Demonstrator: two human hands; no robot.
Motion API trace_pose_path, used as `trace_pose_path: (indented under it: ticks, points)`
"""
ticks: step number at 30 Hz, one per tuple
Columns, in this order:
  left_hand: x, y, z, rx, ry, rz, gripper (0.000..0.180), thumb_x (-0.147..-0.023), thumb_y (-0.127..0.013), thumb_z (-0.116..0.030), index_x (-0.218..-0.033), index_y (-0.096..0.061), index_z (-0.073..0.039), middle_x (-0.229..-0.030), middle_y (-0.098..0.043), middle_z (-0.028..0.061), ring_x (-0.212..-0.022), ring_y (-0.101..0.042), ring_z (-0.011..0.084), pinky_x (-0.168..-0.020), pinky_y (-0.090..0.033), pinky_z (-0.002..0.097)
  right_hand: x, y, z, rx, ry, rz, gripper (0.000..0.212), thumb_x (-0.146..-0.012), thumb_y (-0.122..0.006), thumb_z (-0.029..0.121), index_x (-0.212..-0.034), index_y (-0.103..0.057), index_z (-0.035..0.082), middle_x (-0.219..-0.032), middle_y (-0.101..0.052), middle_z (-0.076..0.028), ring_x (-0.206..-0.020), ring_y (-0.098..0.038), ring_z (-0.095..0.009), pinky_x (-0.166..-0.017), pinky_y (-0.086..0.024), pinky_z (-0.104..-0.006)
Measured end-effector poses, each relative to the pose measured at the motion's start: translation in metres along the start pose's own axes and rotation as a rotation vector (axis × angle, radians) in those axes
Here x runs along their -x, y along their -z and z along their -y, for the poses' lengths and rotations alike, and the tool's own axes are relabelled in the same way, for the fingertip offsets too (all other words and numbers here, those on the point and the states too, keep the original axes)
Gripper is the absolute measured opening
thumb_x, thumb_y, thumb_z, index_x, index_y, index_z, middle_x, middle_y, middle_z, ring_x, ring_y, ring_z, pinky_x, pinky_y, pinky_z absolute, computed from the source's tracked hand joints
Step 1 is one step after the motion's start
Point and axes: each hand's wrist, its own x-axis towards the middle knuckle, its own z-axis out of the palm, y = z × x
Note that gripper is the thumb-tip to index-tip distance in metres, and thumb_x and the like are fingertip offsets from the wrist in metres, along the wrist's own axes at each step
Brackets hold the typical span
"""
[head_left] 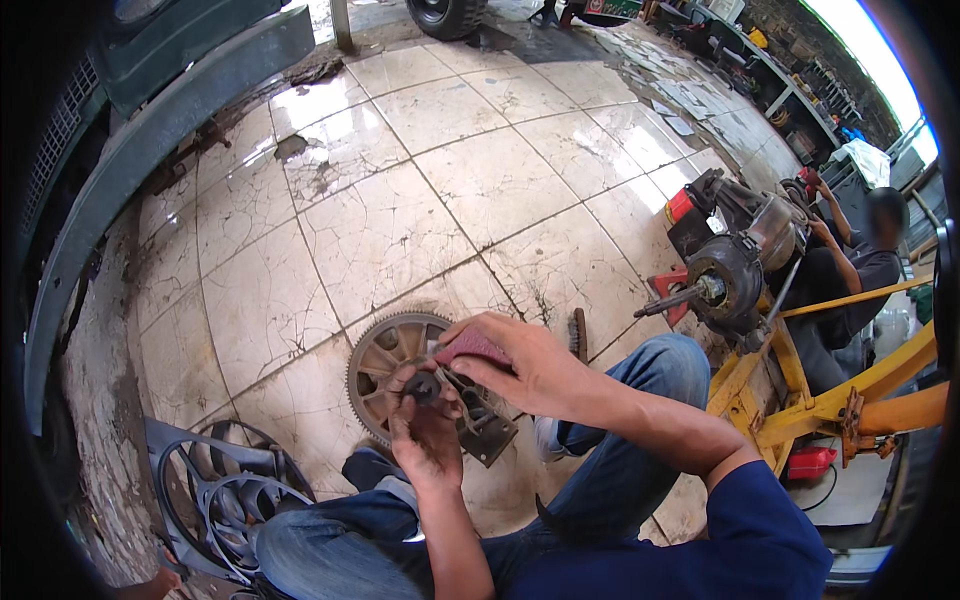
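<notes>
My left hand [428, 440] is closed, palm up, around a small dark round metal part [424, 387] with a hole in its middle. Pinched in my right hand [535, 370] is a folded maroon sheet [474, 346], which could be sandpaper or cloth. It is close beside the metal part; whether they touch I cannot tell. Below both hands a toothed flywheel [372, 360] lies flat on the floor, partly covered by them. A dark metal bracket [490, 438] sits at its right edge, between my feet.
A brush [578, 335] lies by my knee. To the right, a greasy engine assembly [735, 280] rests on a yellow stand [790, 400], with a person [850, 270] behind it. Grey plastic fan shrouds [235, 500] lie at lower left, below a vehicle bumper [130, 170].
</notes>
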Motion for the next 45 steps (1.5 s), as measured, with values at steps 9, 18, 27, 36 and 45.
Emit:
trace_pose_path:
  ticks: [9, 18, 27, 36, 45]
  points:
    - [0.004, -0.001, 0.004, -0.731, 0.064, -0.019, 0.023, -0.103, -0.056, -0.028, -0.11, -0.06, -0.006, -0.082, -0.062, 0.0026, -0.066, -0.053, 0.0086, -0.058, -0.041, 0.0227, 0.008, 0.0, -0.013, 0.557, 0.243, 0.138, 0.035, -0.086, -0.07, 0.03, -0.11, -0.057, 0.009, -0.102, -0.059, -0.009, -0.098, -0.061, -0.03, -0.083, -0.048, -0.0407]
    - [-0.003, -0.005, 0.0, -0.456, 0.108, -0.146, 0.013, -0.101, -0.057, -0.017, -0.105, -0.059, -0.006, -0.088, -0.063, 0.002, -0.07, -0.057, 0.0088, -0.06, -0.044, 0.0232, -0.001, 0.008, -0.017, 0.454, 0.184, 0.327, 0.038, -0.087, -0.068, 0.032, -0.112, -0.054, 0.007, -0.107, -0.06, -0.009, -0.103, -0.061, -0.031, -0.082, -0.05, -0.0432]
    - [-0.002, -0.008, 0.001, -0.314, 0.095, -0.149, 0.013, -0.1, -0.059, -0.02, -0.105, -0.058, -0.007, -0.092, -0.065, 0.0033, -0.068, -0.057, 0.0102, -0.058, -0.043, 0.0247, 0.0, 0.002, -0.024, 0.493, 0.318, 0.287, 0.032, -0.094, -0.061, 0.028, -0.122, -0.057, 0.014, -0.136, -0.052, -0.007, -0.124, -0.052, -0.029, -0.108, -0.038, -0.043]
    - [-0.003, 0.008, 0.005, -0.261, 0.176, -0.083, 0.022, -0.1, -0.06, -0.027, -0.112, -0.059, -0.008, -0.092, -0.062, -0.0009, -0.058, -0.046, 0.0066, -0.051, -0.035, 0.0227, 0.006, -0.004, -0.026, 0.649, 0.498, 0.082, 0.023, -0.088, -0.063, 0.023, -0.11, -0.064, 0.014, -0.13, -0.055, -0.004, -0.126, -0.048, -0.023, -0.114, -0.032, -0.0459]
    - [0.004, -0.004, 0.004, -0.182, 0.21, -0.135, 0.017, -0.1, -0.061, -0.025, -0.103, -0.061, -0.008, -0.086, -0.061, -0.0003, -0.062, -0.05, 0.0075, -0.056, -0.041, 0.0239, 0.007, -0.004, -0.024, 0.637, 0.557, 0.004, 0.016, -0.082, -0.065, 0.02, -0.096, -0.067, 0.014, -0.111, -0.059, -0.001, -0.112, -0.052, -0.02, -0.112, -0.035, -0.0425]
